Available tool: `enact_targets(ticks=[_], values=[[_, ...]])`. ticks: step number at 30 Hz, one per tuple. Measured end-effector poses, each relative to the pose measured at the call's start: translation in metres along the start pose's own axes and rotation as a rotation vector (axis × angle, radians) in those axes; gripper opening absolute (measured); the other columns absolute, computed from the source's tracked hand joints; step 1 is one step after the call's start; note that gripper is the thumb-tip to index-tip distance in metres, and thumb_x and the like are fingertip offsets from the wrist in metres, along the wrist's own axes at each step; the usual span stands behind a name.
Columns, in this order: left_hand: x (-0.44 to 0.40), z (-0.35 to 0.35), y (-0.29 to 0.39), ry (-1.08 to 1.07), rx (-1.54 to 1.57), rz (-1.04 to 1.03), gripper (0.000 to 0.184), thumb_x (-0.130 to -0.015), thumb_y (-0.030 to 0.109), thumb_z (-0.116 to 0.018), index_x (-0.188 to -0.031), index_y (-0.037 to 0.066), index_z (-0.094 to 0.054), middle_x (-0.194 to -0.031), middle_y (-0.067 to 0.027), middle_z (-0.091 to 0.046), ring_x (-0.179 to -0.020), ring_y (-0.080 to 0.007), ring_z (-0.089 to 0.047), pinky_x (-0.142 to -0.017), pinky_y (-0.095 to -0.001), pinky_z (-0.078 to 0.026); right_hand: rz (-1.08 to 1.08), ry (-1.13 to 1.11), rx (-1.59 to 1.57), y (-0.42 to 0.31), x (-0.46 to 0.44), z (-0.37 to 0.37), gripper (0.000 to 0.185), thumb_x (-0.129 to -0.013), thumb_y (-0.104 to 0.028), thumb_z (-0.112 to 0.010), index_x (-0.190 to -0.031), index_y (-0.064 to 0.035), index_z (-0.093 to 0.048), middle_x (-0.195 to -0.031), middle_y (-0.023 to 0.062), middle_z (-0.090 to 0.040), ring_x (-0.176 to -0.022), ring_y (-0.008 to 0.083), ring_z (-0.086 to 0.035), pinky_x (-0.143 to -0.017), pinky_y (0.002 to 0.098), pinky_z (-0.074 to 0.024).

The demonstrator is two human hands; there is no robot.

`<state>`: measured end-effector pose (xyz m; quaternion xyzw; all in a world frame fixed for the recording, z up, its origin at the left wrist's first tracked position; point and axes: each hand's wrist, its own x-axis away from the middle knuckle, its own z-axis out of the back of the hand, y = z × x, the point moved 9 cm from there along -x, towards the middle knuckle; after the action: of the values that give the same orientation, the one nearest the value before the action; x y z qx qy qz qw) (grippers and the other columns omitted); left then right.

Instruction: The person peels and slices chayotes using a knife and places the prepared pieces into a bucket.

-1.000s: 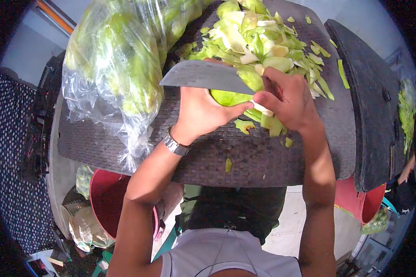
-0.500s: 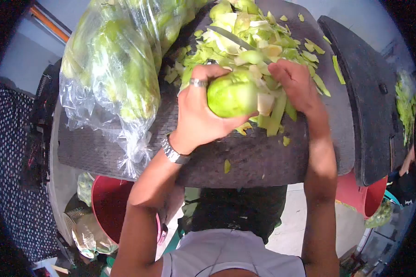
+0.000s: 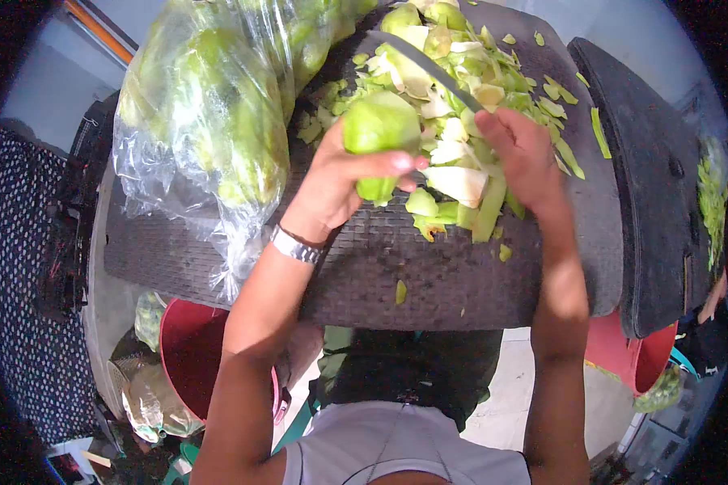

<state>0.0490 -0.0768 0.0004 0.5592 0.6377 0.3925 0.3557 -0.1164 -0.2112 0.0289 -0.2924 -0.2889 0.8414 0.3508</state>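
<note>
My left hand (image 3: 336, 182) is closed around a green mango (image 3: 384, 125), thumb across its near side. Part of its surface is paler and looks cut flat. In my right hand (image 3: 526, 158) is a knife (image 3: 433, 69), its handle hidden in the fist. The curved blade points up and left, over the pile of peelings (image 3: 457, 182), apart from the mango. Pale chunks and green strips make up this pile, beyond and between my hands.
A clear plastic bag (image 3: 210, 121) full of green fruit lies on the dark woven tabletop (image 3: 364, 291) at left. A black board-like panel (image 3: 639, 186) stands along the right edge. Red tubs (image 3: 190, 356) sit below on both sides.
My left hand has turned the mango and shifted it up and to the left, away from the knife. My right hand keeps nearly the same place, with more of the blade showing.
</note>
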Motion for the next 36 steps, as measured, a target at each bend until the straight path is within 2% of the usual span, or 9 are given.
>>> enact_targets(ticks=[1,6,10,16,19,22,25,28,36], values=[[-0.001,0.002,0.0,0.038,-0.1,-0.081,0.069,-0.08,0.007,-0.085,-0.138,-0.002,-0.048,-0.116,-0.0127,-0.069,-0.103,-0.0239,-0.07,-0.083,-0.0351,-0.061,0.038,0.007,-0.005,-0.008,0.003,-0.002,0.07,-0.092,-0.069,-0.062,-0.076,-0.0006,-0.061,-0.061,0.0129,-0.059,-0.055,0.0267,-0.056,-0.058,0.0424,-0.046],[0.016,-0.008,0.014,0.298,-1.232,-0.557,0.089,-0.071,0.03,-0.094,-0.134,-0.006,-0.043,-0.108,-0.016,-0.069,-0.105,-0.0275,-0.067,-0.093,-0.0387,-0.054,0.244,-0.082,0.112,-0.056,0.027,-0.027,0.07,-0.075,-0.076,-0.075,-0.083,-0.0074,-0.061,-0.061,0.0075,-0.062,-0.059,0.0324,-0.069,-0.059,0.0448,-0.0542],[0.019,0.001,0.013,0.333,-0.975,-0.553,0.091,-0.068,0.04,-0.094,-0.13,-0.005,-0.044,-0.106,-0.0185,-0.069,-0.101,-0.0318,-0.069,-0.089,-0.0424,-0.055,0.422,-0.045,0.229,-0.077,0.042,-0.041,0.062,-0.068,-0.055,-0.09,-0.082,-0.0093,-0.05,-0.059,0.0016,-0.06,-0.049,0.0274,-0.063,-0.051,0.0401,-0.051],[0.02,0.0,0.02,0.335,-1.066,-0.574,0.094,-0.07,0.045,-0.092,-0.131,-0.006,-0.043,-0.108,-0.0183,-0.07,-0.097,-0.0318,-0.071,-0.087,-0.042,-0.056,0.442,-0.049,0.215,-0.083,0.045,-0.043,0.06,-0.068,-0.055,-0.09,-0.079,-0.0098,-0.05,-0.058,0.0016,-0.059,-0.05,0.026,-0.064,-0.051,0.0393,-0.05],[0.025,-0.003,0.02,0.296,-0.815,-0.645,0.083,-0.07,0.041,-0.091,-0.128,-0.004,-0.052,-0.109,-0.0175,-0.07,-0.1,-0.0334,-0.07,-0.09,-0.0434,-0.054,0.324,-0.084,0.165,-0.073,0.038,-0.037,0.06,-0.071,-0.058,-0.087,-0.079,-0.0085,-0.054,-0.058,0.0034,-0.06,-0.052,0.0266,-0.064,-0.052,0.0399,-0.05],[0.027,-0.018,0.028,0.415,-1.205,-0.599,0.069,-0.069,0.034,-0.091,-0.122,0.001,-0.063,-0.109,-0.0167,-0.071,-0.105,-0.0354,-0.067,-0.094,-0.045,-0.052,0.335,-0.014,0.211,-0.063,0.028,-0.026,0.061,-0.075,-0.062,-0.082,-0.08,-0.0068,-0.057,-0.058,0.0059,-0.06,-0.053,0.0278,-0.065,-0.052,0.0399,-0.0493],[0.025,-0.019,0.027,0.41,-1.312,-0.534,0.076,-0.066,0.022,-0.089,-0.13,-0.001,-0.056,-0.118,-0.0168,-0.067,-0.111,-0.0298,-0.066,-0.098,-0.0405,-0.051,0.32,-0.026,0.204,-0.056,0.025,-0.025,0.063,-0.078,-0.065,-0.078,-0.081,-0.0049,-0.059,-0.058,0.008,-0.059,-0.054,0.0283,-0.065,-0.053,0.0402,-0.0486],[0.024,-0.028,0.026,0.325,-1.285,-0.679,0.043,-0.067,0.024,-0.088,-0.103,0.005,-0.073,-0.11,-0.0154,-0.07,-0.106,-0.0373,-0.065,-0.096,-0.0457,-0.05,0.367,-0.069,0.098,-0.064,0.029,-0.027,0.071,-0.075,-0.076,-0.075,-0.078,-0.0063,-0.064,-0.058,0.0072,-0.061,-0.056,0.0298,-0.067,-0.054,0.0424,-0.0514],[0.031,-0.019,0.036,0.491,-1.114,-0.459,0.065,-0.066,0.016,-0.088,-0.122,-0.001,-0.059,-0.103,-0.0153,-0.074,-0.097,-0.0257,-0.074,-0.088,-0.0366,-0.057,-0.077,-0.105,0.234,0.01,-0.003,-0.008,0.07,-0.089,-0.072,-0.063,-0.081,-0.0025,-0.069,-0.07,0.0168,-0.067,-0.068,0.0338,-0.068,-0.067,0.0444,-0.0512]])
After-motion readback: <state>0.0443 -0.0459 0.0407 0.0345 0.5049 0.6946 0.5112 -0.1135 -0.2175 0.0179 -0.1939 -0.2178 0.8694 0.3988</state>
